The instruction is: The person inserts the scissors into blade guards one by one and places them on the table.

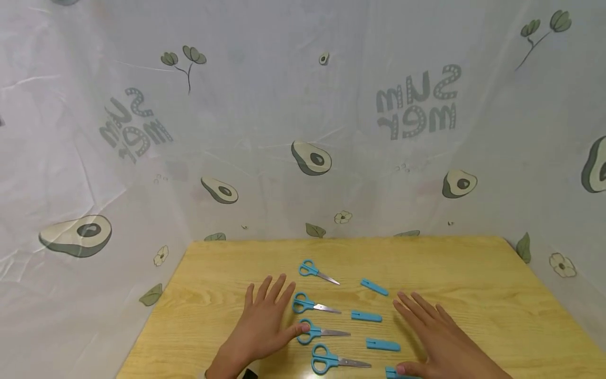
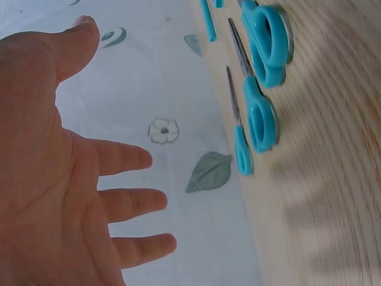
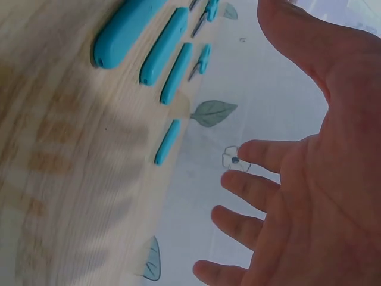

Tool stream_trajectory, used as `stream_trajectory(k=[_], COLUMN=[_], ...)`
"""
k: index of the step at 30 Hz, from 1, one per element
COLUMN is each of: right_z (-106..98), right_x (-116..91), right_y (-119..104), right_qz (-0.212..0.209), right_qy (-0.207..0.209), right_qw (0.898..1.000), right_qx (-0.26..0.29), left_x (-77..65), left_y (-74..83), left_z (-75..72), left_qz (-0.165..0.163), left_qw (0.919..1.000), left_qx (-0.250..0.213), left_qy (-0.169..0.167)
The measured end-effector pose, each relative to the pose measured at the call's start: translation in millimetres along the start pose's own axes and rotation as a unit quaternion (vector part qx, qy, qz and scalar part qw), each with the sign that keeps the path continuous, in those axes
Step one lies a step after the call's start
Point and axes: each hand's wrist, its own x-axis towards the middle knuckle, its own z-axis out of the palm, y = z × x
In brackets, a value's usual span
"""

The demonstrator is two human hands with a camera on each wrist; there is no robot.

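Note:
Several pairs of scissors with blue handles lie in a column on the table, blades toward the right: the farthest scissors [image 1: 310, 268], the second scissors [image 1: 305, 303], the third scissors [image 1: 326, 332] and the nearest scissors [image 1: 326, 360]. Right of them lie blue blade covers, among them the farthest cover [image 1: 374, 287], a second cover [image 1: 366, 316], a third cover [image 1: 383, 345] and a nearest cover [image 1: 392, 372], partly hidden by the right thumb. My left hand [image 1: 260, 326] hovers left of the scissors, fingers spread, holding nothing. Beside the covers, my right hand [image 1: 437, 337] is likewise spread and holds nothing.
The wooden table [image 1: 473, 273] runs back to a pale curtain [image 1: 265, 105] printed with avocados, leaves and flowers. That curtain also hangs along the left and right sides of the table.

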Motion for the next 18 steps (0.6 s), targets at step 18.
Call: stream_trajectory(k=[18], right_z=[17], right_x=[-5], right_y=[11], right_qz=[-0.127], right_qy=[-0.042], right_qw=[0.990], right_qx=[-0.050], left_x=[-7.2], left_y=[19.8], left_z=[17.2], left_qz=[0.056], left_qw=[0.9943], left_qx=[-0.005], left_qy=[-0.091])
